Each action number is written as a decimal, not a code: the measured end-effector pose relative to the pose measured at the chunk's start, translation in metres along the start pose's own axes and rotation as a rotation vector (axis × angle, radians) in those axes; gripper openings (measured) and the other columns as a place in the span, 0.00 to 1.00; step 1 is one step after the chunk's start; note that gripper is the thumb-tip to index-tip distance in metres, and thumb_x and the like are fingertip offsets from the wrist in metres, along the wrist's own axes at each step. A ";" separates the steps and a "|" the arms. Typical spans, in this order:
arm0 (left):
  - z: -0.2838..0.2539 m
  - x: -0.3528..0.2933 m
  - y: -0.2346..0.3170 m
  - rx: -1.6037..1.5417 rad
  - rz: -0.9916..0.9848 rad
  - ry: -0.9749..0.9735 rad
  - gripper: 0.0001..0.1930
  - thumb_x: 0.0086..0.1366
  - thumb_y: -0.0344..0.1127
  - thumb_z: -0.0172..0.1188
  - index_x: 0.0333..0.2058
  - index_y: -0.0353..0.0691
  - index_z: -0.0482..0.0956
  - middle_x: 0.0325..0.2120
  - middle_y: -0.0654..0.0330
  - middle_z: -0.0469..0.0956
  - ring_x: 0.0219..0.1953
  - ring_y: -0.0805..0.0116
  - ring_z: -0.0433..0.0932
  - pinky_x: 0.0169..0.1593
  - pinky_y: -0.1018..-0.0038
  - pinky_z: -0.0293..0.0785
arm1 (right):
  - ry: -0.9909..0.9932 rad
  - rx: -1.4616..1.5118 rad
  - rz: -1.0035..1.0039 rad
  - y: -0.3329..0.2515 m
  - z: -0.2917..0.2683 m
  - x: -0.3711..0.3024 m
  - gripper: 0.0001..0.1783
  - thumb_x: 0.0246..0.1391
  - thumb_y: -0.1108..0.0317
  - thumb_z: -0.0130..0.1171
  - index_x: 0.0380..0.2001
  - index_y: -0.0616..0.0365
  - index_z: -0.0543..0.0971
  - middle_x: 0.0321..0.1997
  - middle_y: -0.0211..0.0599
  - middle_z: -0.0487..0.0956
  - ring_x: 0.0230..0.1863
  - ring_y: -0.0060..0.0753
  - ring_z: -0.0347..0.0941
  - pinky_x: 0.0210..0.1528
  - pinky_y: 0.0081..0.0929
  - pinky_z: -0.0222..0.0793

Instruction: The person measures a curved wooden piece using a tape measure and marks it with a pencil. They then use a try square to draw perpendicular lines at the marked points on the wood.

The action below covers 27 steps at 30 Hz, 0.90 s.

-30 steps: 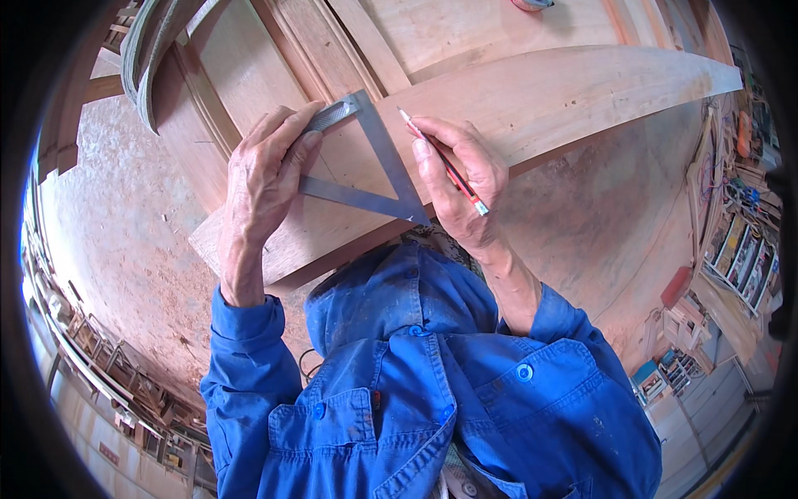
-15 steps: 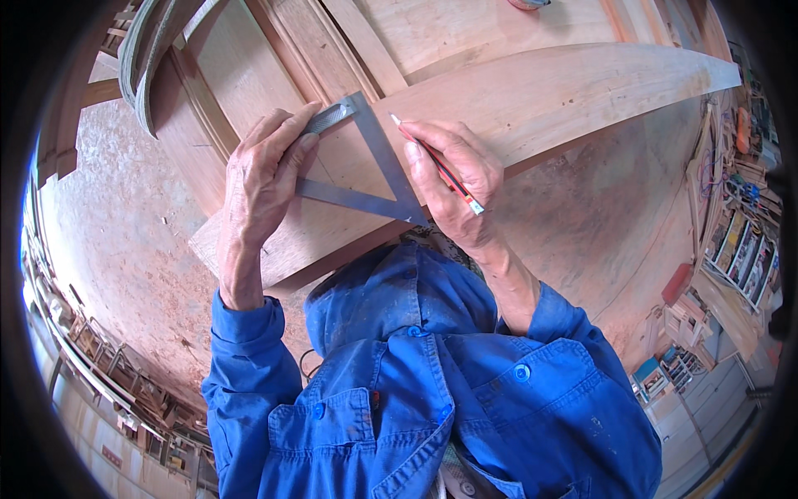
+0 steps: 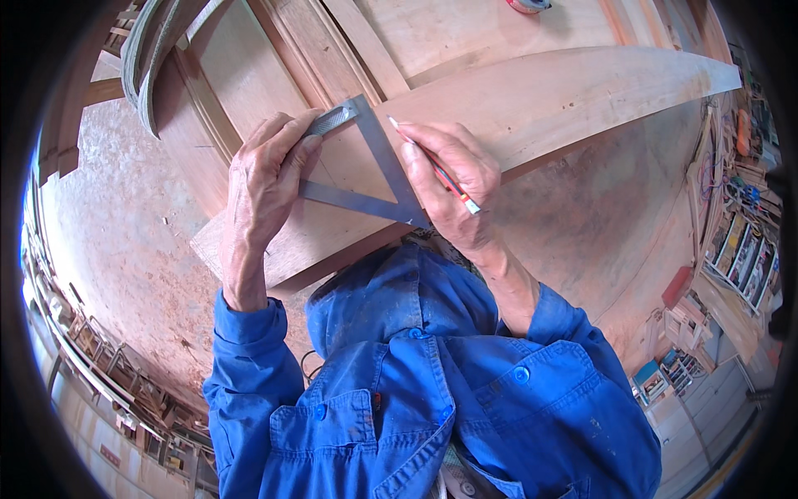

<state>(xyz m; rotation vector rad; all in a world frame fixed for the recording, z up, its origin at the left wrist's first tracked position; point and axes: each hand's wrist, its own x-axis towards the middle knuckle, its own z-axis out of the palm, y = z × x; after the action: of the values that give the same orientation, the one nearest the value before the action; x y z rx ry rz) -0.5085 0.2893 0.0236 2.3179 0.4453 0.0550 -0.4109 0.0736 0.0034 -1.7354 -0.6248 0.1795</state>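
My left hand (image 3: 270, 170) is closed on the thick edge of a metal triangular set square (image 3: 378, 154), which lies on a long wooden board (image 3: 573, 91). Between the thumb and fingers of my right hand (image 3: 455, 175) is a red and black pencil (image 3: 440, 173). Its pale tip rests at or just above the board, close to the set square's slanting right edge. A faint line shows on the wood inside the triangle. My right palm hides part of the board's near edge.
Beyond the board lie wooden panels (image 3: 241, 66) and mouldings. Curved grey-edged pieces (image 3: 154, 58) stand at the far left. A small round tin (image 3: 529, 5) sits at the top. Dusty floor (image 3: 125, 224) spreads on both sides; tools in a rack (image 3: 742, 258) and wood scraps line the right.
The pencil tip and my right hand have shifted very slightly left and nearer the set square. My left hand and the set square are almost unmoved.
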 end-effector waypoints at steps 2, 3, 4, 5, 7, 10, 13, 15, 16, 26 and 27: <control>0.001 0.000 -0.001 -0.008 0.003 0.002 0.14 0.69 0.33 0.64 0.52 0.40 0.85 0.35 0.53 0.79 0.39 0.54 0.80 0.45 0.64 0.76 | -0.015 -0.073 -0.053 0.000 0.003 0.003 0.10 0.58 0.77 0.65 0.44 0.64 0.87 0.40 0.42 0.86 0.38 0.38 0.83 0.40 0.32 0.80; 0.000 0.001 0.001 -0.004 0.004 0.002 0.14 0.69 0.33 0.64 0.52 0.40 0.85 0.35 0.53 0.78 0.38 0.54 0.80 0.44 0.64 0.76 | -0.022 -0.105 -0.071 -0.001 0.004 0.004 0.10 0.58 0.77 0.66 0.44 0.63 0.87 0.40 0.41 0.86 0.38 0.38 0.82 0.41 0.32 0.79; -0.001 0.001 0.002 0.000 0.006 0.002 0.14 0.69 0.34 0.64 0.51 0.40 0.85 0.34 0.53 0.78 0.38 0.54 0.79 0.44 0.64 0.76 | -0.028 -0.136 -0.089 -0.001 0.004 0.005 0.11 0.58 0.76 0.66 0.44 0.62 0.87 0.40 0.40 0.86 0.38 0.38 0.82 0.41 0.32 0.79; -0.001 0.001 0.002 0.000 0.004 0.006 0.14 0.69 0.34 0.64 0.51 0.40 0.85 0.34 0.53 0.78 0.38 0.54 0.79 0.44 0.64 0.76 | -0.034 -0.168 -0.106 -0.001 0.004 0.006 0.11 0.57 0.76 0.67 0.44 0.61 0.87 0.41 0.39 0.86 0.38 0.39 0.81 0.42 0.33 0.79; -0.001 0.001 0.003 -0.006 0.001 0.010 0.14 0.69 0.34 0.64 0.51 0.40 0.85 0.34 0.53 0.78 0.38 0.54 0.79 0.44 0.64 0.76 | -0.046 -0.227 -0.139 -0.001 0.005 0.008 0.11 0.57 0.75 0.68 0.44 0.60 0.88 0.41 0.37 0.86 0.39 0.38 0.81 0.42 0.33 0.78; -0.001 0.002 0.002 -0.006 0.001 0.008 0.14 0.69 0.34 0.64 0.51 0.40 0.85 0.34 0.53 0.78 0.38 0.54 0.79 0.44 0.64 0.76 | -0.054 -0.277 -0.144 -0.002 0.006 0.008 0.12 0.56 0.73 0.69 0.44 0.59 0.88 0.42 0.35 0.86 0.39 0.38 0.81 0.43 0.33 0.78; 0.000 0.002 0.002 -0.012 0.002 0.008 0.13 0.69 0.34 0.64 0.51 0.40 0.85 0.34 0.53 0.79 0.38 0.54 0.80 0.44 0.64 0.76 | -0.030 -0.280 -0.142 -0.001 0.008 0.008 0.12 0.56 0.72 0.69 0.45 0.58 0.88 0.43 0.34 0.86 0.39 0.37 0.80 0.43 0.33 0.78; 0.000 0.001 0.000 -0.005 0.040 0.016 0.14 0.70 0.31 0.63 0.53 0.38 0.84 0.34 0.54 0.78 0.36 0.59 0.79 0.42 0.67 0.75 | -0.021 -0.280 -0.152 0.001 0.008 0.008 0.13 0.56 0.72 0.70 0.45 0.57 0.88 0.43 0.34 0.86 0.39 0.37 0.80 0.42 0.33 0.78; 0.000 0.001 0.000 -0.001 0.058 0.019 0.15 0.71 0.30 0.62 0.54 0.38 0.83 0.33 0.54 0.77 0.34 0.61 0.78 0.41 0.68 0.74 | -0.025 -0.283 -0.159 0.002 0.008 0.008 0.13 0.56 0.72 0.69 0.46 0.57 0.88 0.42 0.34 0.86 0.39 0.37 0.80 0.42 0.33 0.78; -0.001 0.001 0.003 -0.016 -0.031 -0.011 0.13 0.69 0.33 0.64 0.50 0.40 0.86 0.34 0.54 0.80 0.37 0.56 0.81 0.42 0.65 0.77 | -0.031 -0.368 -0.243 -0.005 0.011 0.008 0.14 0.53 0.75 0.69 0.44 0.59 0.88 0.41 0.34 0.84 0.38 0.38 0.78 0.41 0.33 0.77; 0.000 0.002 0.002 -0.024 -0.029 -0.012 0.13 0.69 0.33 0.64 0.50 0.40 0.86 0.34 0.54 0.80 0.37 0.56 0.81 0.42 0.65 0.77 | -0.036 -0.375 -0.242 -0.007 0.011 0.009 0.14 0.53 0.75 0.69 0.44 0.59 0.88 0.40 0.34 0.85 0.38 0.38 0.78 0.40 0.33 0.77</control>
<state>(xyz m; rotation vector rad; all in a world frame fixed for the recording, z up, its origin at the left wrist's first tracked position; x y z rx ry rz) -0.5066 0.2891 0.0249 2.2868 0.4692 0.0318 -0.4099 0.0887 0.0087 -1.9966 -0.9339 -0.0825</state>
